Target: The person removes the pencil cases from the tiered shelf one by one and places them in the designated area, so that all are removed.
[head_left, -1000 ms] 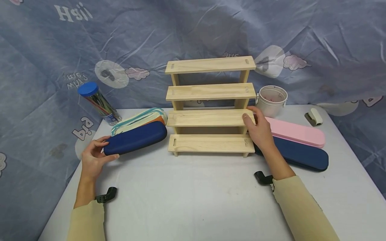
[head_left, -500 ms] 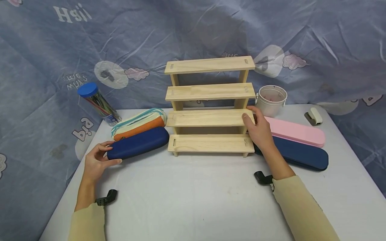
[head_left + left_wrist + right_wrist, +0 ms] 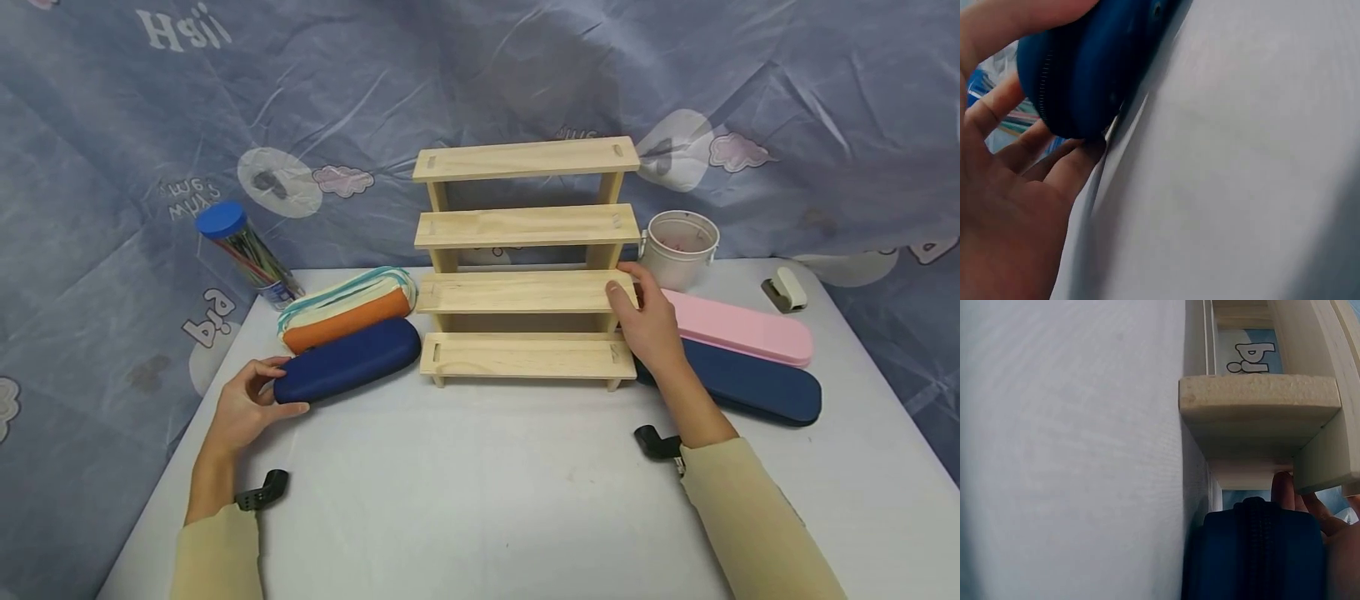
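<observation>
My left hand [image 3: 246, 406] grips the left end of a dark blue zippered pencil case [image 3: 348, 360], thumb on the near side and fingers on the far side. In the left wrist view, the zipper of the blue pencil case [image 3: 1085, 75] shows at its rounded end, close to the white surface. On the right, my right hand [image 3: 649, 321] holds the end of a shelf board on a four-tier wooden rack [image 3: 525, 292], its thumb on top. The right wrist view shows fingertips [image 3: 1283, 487] beneath the rack's boards, partly hidden behind a navy case [image 3: 1257, 556].
Behind the blue case lies a striped pouch [image 3: 348, 321] with an orange side. A blue-lidded jar of sticks [image 3: 251, 254] leans at the back left. Right of the rack are a white bucket [image 3: 678, 250], a pink case [image 3: 738, 327] and a white stapler [image 3: 786, 289].
My left hand has brought the blue pencil case slightly nearer and to the right, uncovering the orange side of the striped pouch. The right hand stays on the rack.
</observation>
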The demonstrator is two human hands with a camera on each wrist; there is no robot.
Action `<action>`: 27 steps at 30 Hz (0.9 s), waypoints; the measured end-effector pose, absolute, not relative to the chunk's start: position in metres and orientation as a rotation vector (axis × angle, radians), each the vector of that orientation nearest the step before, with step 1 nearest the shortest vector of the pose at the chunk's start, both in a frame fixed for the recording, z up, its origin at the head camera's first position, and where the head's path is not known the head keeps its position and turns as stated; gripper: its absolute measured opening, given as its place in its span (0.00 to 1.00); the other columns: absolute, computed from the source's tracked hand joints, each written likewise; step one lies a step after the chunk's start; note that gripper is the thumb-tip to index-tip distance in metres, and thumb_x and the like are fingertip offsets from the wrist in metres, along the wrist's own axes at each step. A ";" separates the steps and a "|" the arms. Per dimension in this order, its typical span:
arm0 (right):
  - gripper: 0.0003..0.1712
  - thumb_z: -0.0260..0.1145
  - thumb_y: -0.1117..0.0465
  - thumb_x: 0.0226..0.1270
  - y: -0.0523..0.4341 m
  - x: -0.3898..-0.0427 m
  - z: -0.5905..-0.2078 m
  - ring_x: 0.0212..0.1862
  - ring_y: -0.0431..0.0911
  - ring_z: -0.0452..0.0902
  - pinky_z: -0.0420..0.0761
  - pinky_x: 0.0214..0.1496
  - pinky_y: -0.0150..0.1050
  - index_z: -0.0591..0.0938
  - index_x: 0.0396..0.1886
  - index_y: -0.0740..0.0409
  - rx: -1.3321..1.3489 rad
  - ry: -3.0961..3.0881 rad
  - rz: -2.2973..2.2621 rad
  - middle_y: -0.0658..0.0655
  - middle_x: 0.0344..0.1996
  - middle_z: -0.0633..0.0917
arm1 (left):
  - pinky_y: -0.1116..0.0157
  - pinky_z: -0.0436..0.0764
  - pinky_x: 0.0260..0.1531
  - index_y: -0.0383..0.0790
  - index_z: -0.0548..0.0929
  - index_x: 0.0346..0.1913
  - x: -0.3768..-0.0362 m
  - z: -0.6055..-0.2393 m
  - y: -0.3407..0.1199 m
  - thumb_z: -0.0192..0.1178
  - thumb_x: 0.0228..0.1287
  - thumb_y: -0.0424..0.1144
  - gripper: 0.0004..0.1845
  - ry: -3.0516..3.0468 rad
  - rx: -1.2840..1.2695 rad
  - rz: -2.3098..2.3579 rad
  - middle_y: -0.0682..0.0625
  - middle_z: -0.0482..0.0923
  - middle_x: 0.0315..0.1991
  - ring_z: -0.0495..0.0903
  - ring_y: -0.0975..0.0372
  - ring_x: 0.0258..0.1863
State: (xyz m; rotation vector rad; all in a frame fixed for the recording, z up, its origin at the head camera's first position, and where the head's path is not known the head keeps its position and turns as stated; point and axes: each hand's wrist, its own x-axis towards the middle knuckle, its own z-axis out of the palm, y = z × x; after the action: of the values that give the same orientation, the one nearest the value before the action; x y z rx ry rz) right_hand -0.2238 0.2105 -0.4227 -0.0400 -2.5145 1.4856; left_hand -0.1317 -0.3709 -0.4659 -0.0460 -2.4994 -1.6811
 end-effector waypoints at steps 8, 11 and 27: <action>0.34 0.52 0.33 0.67 0.210 -0.225 -0.424 0.49 0.54 0.76 0.73 0.50 0.53 0.67 0.68 0.40 -0.031 -2.508 1.493 0.61 0.53 0.79 | 0.62 0.71 0.58 0.33 0.71 0.48 -0.130 -0.460 -0.371 0.82 0.36 0.34 0.36 -2.755 -0.074 -1.328 0.42 0.69 0.60 0.70 0.54 0.57; 0.34 0.52 0.34 0.68 0.209 -0.224 -0.423 0.50 0.55 0.76 0.73 0.51 0.53 0.67 0.69 0.41 -0.023 -2.509 1.504 0.62 0.54 0.78 | 0.48 0.69 0.57 0.35 0.71 0.47 -0.131 -0.456 -0.369 0.82 0.35 0.38 0.36 -2.821 -0.064 -1.194 0.41 0.69 0.58 0.68 0.51 0.55; 0.34 0.52 0.33 0.67 0.213 -0.223 -0.422 0.47 0.55 0.77 0.74 0.48 0.52 0.67 0.68 0.40 -0.039 -2.520 1.467 0.61 0.52 0.79 | 0.37 0.63 0.56 0.39 0.65 0.68 -0.132 -0.424 -0.356 0.70 0.54 0.55 0.43 -3.004 -0.045 -1.098 0.36 0.60 0.67 0.61 0.39 0.63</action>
State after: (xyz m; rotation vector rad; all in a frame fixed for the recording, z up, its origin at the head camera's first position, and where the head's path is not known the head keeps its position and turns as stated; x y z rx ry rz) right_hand -0.2234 0.2127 -0.4221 -0.0393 -2.5199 1.4665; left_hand -0.1320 -0.3555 -0.4237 -0.0450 -3.0041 -1.0983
